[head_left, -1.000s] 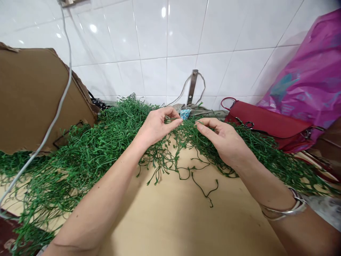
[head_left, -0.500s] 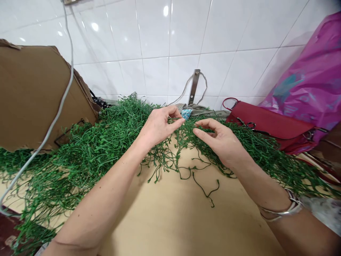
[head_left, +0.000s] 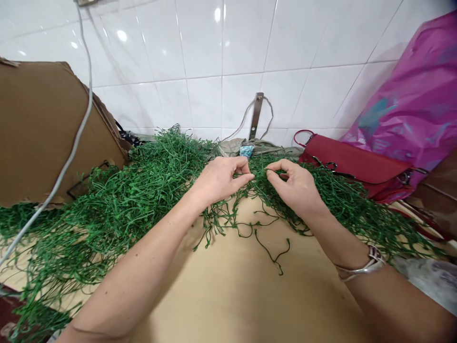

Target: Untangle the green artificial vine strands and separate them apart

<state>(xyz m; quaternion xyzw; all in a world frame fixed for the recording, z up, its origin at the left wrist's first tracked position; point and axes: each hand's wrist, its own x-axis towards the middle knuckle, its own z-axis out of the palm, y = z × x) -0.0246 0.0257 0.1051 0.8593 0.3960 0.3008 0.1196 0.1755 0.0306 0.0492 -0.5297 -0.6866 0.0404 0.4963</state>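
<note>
A tangled mass of artificial green vine [head_left: 117, 209] spreads across the board in a wide band, with thin strands hanging toward me. My left hand [head_left: 221, 181] pinches strands between thumb and fingers near the middle of the mass. My right hand [head_left: 291, 186] also pinches the vine, its fingertips close to those of my left hand but apart from them. Below my hands, a thin dark green strand [head_left: 273, 250] lies loose on the light wooden board [head_left: 228, 295]. The pinched strands are too fine to follow individually.
A brown cardboard sheet [head_left: 46, 128] stands at left, crossed by a white cable [head_left: 73, 128]. A red handbag [head_left: 350, 164] and magenta plastic bag [head_left: 410, 105] lie at right. A small blue object [head_left: 246, 150] sits by the white tiled wall [head_left: 203, 71].
Both hands have shifted slightly right and closed more tightly on the vine, and my left hand has dropped a little. My right forearm has drawn inward.
</note>
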